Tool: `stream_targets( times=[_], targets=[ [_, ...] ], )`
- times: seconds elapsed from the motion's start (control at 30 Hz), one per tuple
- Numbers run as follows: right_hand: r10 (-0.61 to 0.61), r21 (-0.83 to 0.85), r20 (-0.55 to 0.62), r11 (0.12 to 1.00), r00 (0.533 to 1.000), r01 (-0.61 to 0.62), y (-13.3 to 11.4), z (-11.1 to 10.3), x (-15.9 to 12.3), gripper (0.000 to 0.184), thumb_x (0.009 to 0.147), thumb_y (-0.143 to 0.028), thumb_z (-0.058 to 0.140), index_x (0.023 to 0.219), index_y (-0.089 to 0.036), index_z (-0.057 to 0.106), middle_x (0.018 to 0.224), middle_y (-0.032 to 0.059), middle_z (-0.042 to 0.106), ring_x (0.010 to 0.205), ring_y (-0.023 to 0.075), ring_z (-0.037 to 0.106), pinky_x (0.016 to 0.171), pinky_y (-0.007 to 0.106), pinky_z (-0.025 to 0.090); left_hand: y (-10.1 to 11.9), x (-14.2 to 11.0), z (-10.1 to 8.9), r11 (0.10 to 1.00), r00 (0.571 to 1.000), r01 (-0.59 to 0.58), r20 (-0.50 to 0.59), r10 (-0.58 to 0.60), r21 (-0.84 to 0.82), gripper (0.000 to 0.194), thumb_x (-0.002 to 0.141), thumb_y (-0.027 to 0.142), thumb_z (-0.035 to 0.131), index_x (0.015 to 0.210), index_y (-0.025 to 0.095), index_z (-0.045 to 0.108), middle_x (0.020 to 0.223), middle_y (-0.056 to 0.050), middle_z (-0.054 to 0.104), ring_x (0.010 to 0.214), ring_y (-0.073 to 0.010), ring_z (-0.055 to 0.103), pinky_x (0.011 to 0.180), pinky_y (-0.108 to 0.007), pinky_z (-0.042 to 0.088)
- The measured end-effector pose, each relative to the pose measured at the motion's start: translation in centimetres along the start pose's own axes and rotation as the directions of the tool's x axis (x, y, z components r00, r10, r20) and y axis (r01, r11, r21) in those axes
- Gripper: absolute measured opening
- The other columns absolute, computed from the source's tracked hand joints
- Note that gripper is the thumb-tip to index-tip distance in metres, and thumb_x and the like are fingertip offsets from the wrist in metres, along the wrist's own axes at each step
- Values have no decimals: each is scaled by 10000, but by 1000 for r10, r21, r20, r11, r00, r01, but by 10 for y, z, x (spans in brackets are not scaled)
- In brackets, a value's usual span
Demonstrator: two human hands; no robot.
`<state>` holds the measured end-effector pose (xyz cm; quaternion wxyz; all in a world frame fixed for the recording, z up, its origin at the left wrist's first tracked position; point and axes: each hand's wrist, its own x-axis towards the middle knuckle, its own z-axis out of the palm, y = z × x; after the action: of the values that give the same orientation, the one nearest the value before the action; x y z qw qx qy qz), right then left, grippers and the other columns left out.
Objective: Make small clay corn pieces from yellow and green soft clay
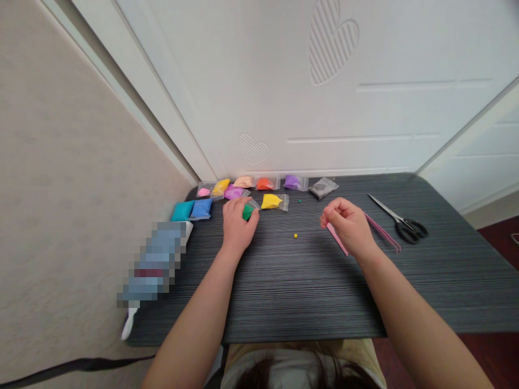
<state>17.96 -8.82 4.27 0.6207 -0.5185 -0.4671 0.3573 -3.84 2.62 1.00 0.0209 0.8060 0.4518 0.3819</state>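
My left hand [238,226] is curled over a small clear bag of green clay [247,212], gripping it at the table's back left. Fingers and thumb hide part of that bag. My right hand [348,222] is closed in a pinch over the right half of the table; whatever is between the fingertips is hidden. Beneath it a flat pink strip [338,240] shows, and pink tweezers [385,234] lie just to its right. Between my hands lies a tiny yellow ball [295,235], with a tiny green ball [299,201] farther back.
Bags of yellow [271,201], orange [263,183], purple [292,182] and grey clay [323,187], among several others, line the back. Black-handled scissors [405,226] lie at right. A blurred package [156,265] rests at left. A white panel [284,108] stands behind the dark table [284,302].
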Motion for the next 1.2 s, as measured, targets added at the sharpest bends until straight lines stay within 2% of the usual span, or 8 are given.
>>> stream_targets(
  times=[0.2, 0.33, 0.4, 0.47, 0.53, 0.6, 0.9, 1.2],
  targets=[
    [56, 19, 38, 998, 998, -57, -1, 3, 0, 168, 722, -330, 583, 803, -183, 573, 723, 8, 640, 706, 127, 597, 687, 279, 440, 0, 0, 0, 1000, 1000, 4, 0, -4, -10, 268, 750, 255, 525, 1003, 165, 530, 1017, -56, 574, 1001, -202, 456, 916, -336, 337],
    [6, -277, 16, 961, 1000, -1, -1, 2, -1, 273, 789, -415, 465, 683, -179, 551, 592, -16, 576, 577, 106, 536, 592, 248, 400, 1, 0, 0, 1000, 1000, 6, -1, -6, -13, 267, 752, 256, 524, 1003, 163, 530, 1017, -59, 572, 1001, -204, 454, 913, -338, 338],
    [-45, -495, 28, 868, 999, 53, 2, 2, -1, 304, 778, -448, 468, 645, -182, 526, 576, -25, 543, 557, 100, 495, 558, 235, 356, 1, -1, 0, 1000, 1000, 5, 1, -5, -17, 268, 753, 255, 522, 1005, 166, 529, 1015, -57, 571, 1000, -205, 454, 912, -340, 339],
    [-95, -692, 94, 710, 991, 133, 9, 3, 1, 295, 763, -464, 487, 670, -187, 534, 601, -26, 547, 581, 105, 484, 586, 242, 332, 1, -1, 1, 1000, 1000, 6, 4, -6, -21, 269, 752, 254, 522, 1007, 168, 528, 1011, -57, 572, 996, -207, 457, 909, -342, 342],
    [-105, -816, 182, 539, 978, 210, 19, 4, 3, 263, 765, -451, 497, 723, -201, 563, 624, -26, 566, 616, 113, 490, 656, 265, 314, 1, -1, 1, 1000, 1000, 7, 5, -7, -22, 271, 750, 254, 524, 1008, 168, 528, 1011, -59, 571, 996, -209, 457, 907, -343, 344],
    [-90, -854, 221, 463, 971, 237, 29, 5, 6, 227, 770, -425, 505, 745, -215, 588, 653, -19, 588, 653, 124, 500, 710, 293, 285, 1, -1, 1, 1000, 1000, 6, 8, -6, -24, 272, 749, 256, 524, 1008, 170, 527, 1015, -59, 570, 998, -210, 457, 908, -346, 342],
    [-71, -892, 250, 372, 966, 259, 43, 9, 9, 226, 807, -399, 462, 790, -243, 624, 792, 19, 638, 816, 176, 525, 766, 347, 211, 3, -2, 2, 999, 1000, 9, 19, -8, -47, 266, 755, 263, 503, 1007, 178, 524, 1021, -64, 567, 1005, -210, 461, 908, -360, 343],
    [-61, -901, 199, 380, 978, 208, 37, 0, 10, 321, 878, -339, 301, 911, -233, 602, 872, 26, 632, 815, 147, 534, 738, 297, 265, 2, -2, 2, 998, 1000, 18, 23, -17, -56, 266, 756, 261, 492, 1008, 183, 526, 1024, -70, 568, 1008, -216, 461, 906, -369, 343]
  ],
)
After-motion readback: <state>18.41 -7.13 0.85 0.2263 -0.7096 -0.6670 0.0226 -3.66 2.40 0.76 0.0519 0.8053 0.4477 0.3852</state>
